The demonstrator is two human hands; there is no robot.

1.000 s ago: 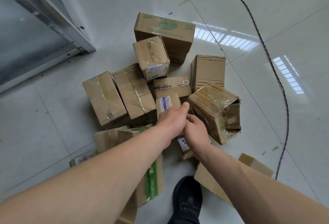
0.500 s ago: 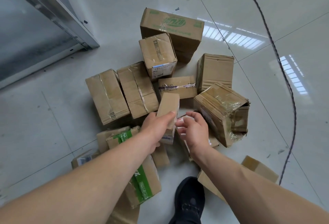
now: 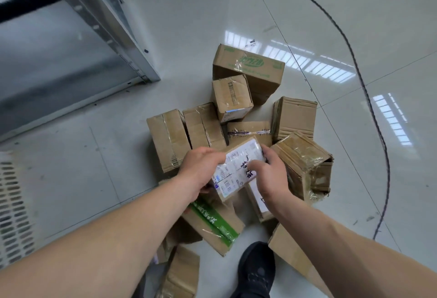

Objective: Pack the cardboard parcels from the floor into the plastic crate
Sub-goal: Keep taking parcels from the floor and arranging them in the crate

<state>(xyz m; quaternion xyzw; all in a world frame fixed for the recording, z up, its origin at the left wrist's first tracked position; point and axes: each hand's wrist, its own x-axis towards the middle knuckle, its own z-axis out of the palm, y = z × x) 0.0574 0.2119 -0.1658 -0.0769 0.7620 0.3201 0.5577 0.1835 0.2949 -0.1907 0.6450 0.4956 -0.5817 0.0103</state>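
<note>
Both my hands hold a small flat cardboard parcel (image 3: pixel 238 167) with white shipping labels, lifted above the pile. My left hand (image 3: pixel 201 170) grips its left edge, and my right hand (image 3: pixel 272 174) grips its right side with the thumb on the label. Beneath lie several cardboard parcels on the floor: a large box with green print (image 3: pixel 250 70), a small cube box (image 3: pixel 233 96), two taped brown boxes (image 3: pixel 169 139) (image 3: pixel 204 125), a crumpled taped box (image 3: pixel 305 163) and a box with green tape (image 3: pixel 212 222). A white perforated plastic crate edge (image 3: pixel 11 210) shows at far left.
A grey metal shelf frame (image 3: pixel 113 25) stands at the upper left. A black cable (image 3: pixel 369 99) curves across the glossy tile floor on the right. My black shoe (image 3: pixel 256 269) is at the bottom, beside another flat box (image 3: pixel 295 257).
The small parcel has been lifted from the pile and turned label-side up. My right hand has come onto it, so both hands hold it. The camera has shifted, bringing the crate edge into view.
</note>
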